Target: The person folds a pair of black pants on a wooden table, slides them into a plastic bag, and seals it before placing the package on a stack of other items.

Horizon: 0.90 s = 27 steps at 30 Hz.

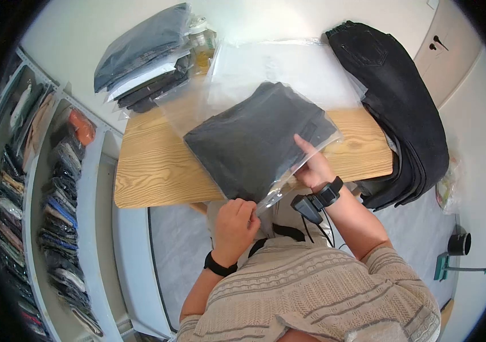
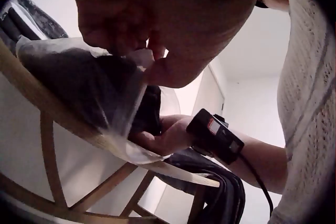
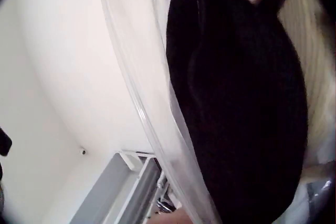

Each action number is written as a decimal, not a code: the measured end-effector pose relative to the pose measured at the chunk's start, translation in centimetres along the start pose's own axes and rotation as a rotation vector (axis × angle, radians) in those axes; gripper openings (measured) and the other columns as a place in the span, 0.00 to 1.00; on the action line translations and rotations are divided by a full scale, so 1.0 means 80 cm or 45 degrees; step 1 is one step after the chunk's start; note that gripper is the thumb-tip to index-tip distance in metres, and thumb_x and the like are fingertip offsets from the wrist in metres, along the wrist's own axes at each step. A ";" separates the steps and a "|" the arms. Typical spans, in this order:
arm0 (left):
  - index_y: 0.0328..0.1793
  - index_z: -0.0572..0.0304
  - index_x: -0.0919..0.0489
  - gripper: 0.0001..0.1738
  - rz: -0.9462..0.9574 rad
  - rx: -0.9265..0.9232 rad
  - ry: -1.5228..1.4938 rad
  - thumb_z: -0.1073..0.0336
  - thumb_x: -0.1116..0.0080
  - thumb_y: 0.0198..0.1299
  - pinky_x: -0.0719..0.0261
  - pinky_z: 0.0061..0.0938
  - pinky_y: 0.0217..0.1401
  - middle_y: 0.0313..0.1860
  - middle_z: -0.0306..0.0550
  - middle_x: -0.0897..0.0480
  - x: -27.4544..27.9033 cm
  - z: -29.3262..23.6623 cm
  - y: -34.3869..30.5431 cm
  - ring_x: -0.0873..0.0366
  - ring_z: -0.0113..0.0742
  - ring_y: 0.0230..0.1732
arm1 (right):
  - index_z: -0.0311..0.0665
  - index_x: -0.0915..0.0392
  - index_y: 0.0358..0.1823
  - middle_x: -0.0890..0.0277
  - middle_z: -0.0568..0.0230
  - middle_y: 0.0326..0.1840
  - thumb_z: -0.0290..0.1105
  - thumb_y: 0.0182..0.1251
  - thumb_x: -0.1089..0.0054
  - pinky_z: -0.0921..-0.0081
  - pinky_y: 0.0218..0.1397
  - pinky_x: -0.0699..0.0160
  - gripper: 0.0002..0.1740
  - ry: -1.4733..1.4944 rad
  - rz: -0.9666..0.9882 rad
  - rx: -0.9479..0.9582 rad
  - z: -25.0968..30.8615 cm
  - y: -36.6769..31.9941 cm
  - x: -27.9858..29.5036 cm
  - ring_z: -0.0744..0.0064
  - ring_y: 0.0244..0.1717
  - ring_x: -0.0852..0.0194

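Folded dark jeans [image 1: 254, 137] lie in a clear plastic bag [image 1: 329, 132], over the near part of the wooden table [image 1: 152, 174]. At the near left corner, my left hand [image 1: 234, 225] pinches the bag's edge with curled fingers. In the left wrist view that hand [image 2: 173, 19] is close and dark, with plastic at its fingertips. My right hand [image 1: 314, 170] grips the near right side of the bundle, thumb on top; its fingers are mostly hidden below. The dark cloth [image 3: 236, 103] and the bag's clear edge [image 3: 139, 111] fill much of the right wrist view.
Flat clear bags [image 1: 288, 62] lie at the back of the table. Bagged clothes [image 1: 143, 48] are stacked at the back left beside a jar [image 1: 201, 45]. Black jeans [image 1: 408, 97] hang over the right edge. Shelves [image 1: 55, 188] of bagged garments stand on the left.
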<state>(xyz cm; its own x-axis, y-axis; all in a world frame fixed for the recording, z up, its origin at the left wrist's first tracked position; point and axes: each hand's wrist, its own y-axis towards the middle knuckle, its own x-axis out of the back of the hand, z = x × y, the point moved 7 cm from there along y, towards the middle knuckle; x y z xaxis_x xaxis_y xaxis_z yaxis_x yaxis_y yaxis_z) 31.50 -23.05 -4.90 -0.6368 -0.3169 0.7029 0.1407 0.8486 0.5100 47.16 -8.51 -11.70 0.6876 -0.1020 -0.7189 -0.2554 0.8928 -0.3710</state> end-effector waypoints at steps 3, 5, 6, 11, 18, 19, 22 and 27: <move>0.33 0.59 0.27 0.12 0.018 -0.038 -0.010 0.77 0.42 0.39 0.31 0.36 0.33 0.27 0.46 0.27 0.001 -0.006 -0.001 0.28 0.46 0.30 | 0.36 0.35 0.61 0.29 0.54 0.57 0.38 0.65 0.39 0.61 0.61 0.30 0.26 0.306 0.127 -0.100 -0.006 0.015 -0.002 0.59 0.57 0.30; 0.33 0.59 0.27 0.12 0.023 -0.055 -0.017 0.77 0.41 0.39 0.31 0.37 0.33 0.26 0.47 0.27 -0.003 -0.013 -0.005 0.28 0.47 0.30 | 0.37 0.37 0.62 0.31 0.54 0.60 0.40 0.65 0.40 0.58 0.64 0.34 0.28 0.322 0.193 -0.160 -0.012 0.021 0.001 0.58 0.60 0.33; 0.33 0.59 0.27 0.12 0.083 -0.124 -0.081 0.76 0.41 0.38 0.31 0.36 0.33 0.26 0.46 0.27 -0.008 -0.021 -0.008 0.28 0.46 0.29 | 0.37 0.38 0.64 0.33 0.54 0.63 0.42 0.65 0.40 0.56 0.67 0.39 0.30 0.346 0.247 -0.213 -0.016 0.015 -0.011 0.56 0.62 0.35; 0.32 0.58 0.27 0.12 0.277 -0.188 -0.129 0.74 0.41 0.38 0.31 0.36 0.32 0.25 0.46 0.27 -0.018 -0.022 -0.017 0.28 0.45 0.29 | 0.39 0.35 0.64 0.34 0.57 0.65 0.47 0.66 0.43 0.56 0.69 0.42 0.30 -0.032 0.003 -0.065 -0.005 0.001 -0.030 0.56 0.65 0.37; 0.32 0.58 0.27 0.10 0.444 -0.242 -0.123 0.71 0.40 0.40 0.31 0.37 0.32 0.25 0.46 0.26 -0.016 -0.023 -0.018 0.27 0.45 0.28 | 0.38 0.35 0.64 0.32 0.58 0.64 0.52 0.69 0.48 0.59 0.66 0.35 0.31 0.145 0.187 -0.076 -0.021 0.040 -0.028 0.57 0.62 0.34; 0.32 0.58 0.27 0.10 0.491 -0.250 -0.078 0.70 0.39 0.42 0.30 0.37 0.32 0.25 0.46 0.26 -0.017 -0.023 -0.015 0.26 0.45 0.29 | 0.37 0.34 0.64 0.31 0.57 0.63 0.51 0.69 0.48 0.60 0.65 0.34 0.30 0.158 0.174 -0.095 -0.024 0.039 -0.031 0.58 0.62 0.33; 0.31 0.58 0.27 0.11 0.483 -0.016 -0.143 0.65 0.37 0.46 0.29 0.36 0.33 0.25 0.46 0.26 0.008 -0.024 0.008 0.25 0.47 0.31 | 0.35 0.33 0.62 0.29 0.57 0.61 0.46 0.68 0.46 0.61 0.63 0.32 0.28 0.116 0.166 -0.138 -0.023 0.024 -0.045 0.58 0.61 0.32; 0.35 0.59 0.28 0.17 0.396 -0.097 0.110 0.57 0.34 0.48 0.28 0.36 0.33 0.30 0.47 0.24 0.030 -0.065 0.076 0.23 0.45 0.34 | 0.32 0.34 0.61 0.27 0.55 0.58 0.38 0.64 0.41 0.55 0.64 0.35 0.27 0.120 0.358 -0.292 -0.035 0.008 -0.050 0.55 0.59 0.32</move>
<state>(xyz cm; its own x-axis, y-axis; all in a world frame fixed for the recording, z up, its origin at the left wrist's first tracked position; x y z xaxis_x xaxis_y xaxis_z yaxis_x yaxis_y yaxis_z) 34.78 -20.82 2.47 -0.4884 -0.0851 0.8685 0.3767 0.8772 0.2977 42.38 -8.73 -10.73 0.5059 0.0836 -0.8586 -0.5783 0.7714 -0.2656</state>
